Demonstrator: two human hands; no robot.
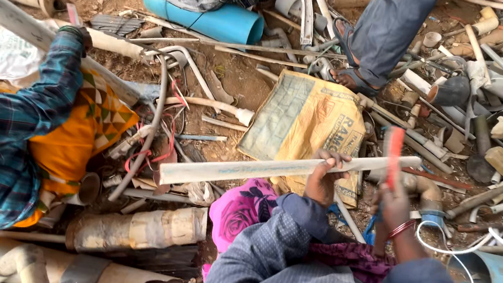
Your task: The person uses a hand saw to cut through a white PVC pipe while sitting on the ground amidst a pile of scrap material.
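Currently:
- left hand (pixel 323 181) wrapped around long off-white plastic pipe (pixel 274 168), holding it near-horizontal
- right hand (pixel 393 204) clenched on red-handled tool (pixel 394 154), at pipe's 3 o'clock end
- yellow woven sack (pixel 305 119) at 12 o'clock, under pipe

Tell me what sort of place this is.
Probably an outdoor scrap yard for sorting plastic pipe. Bare dirt ground is strewn with cut pipes and fittings, a yellow sack lies among them, and the left hand holds a long white pipe.
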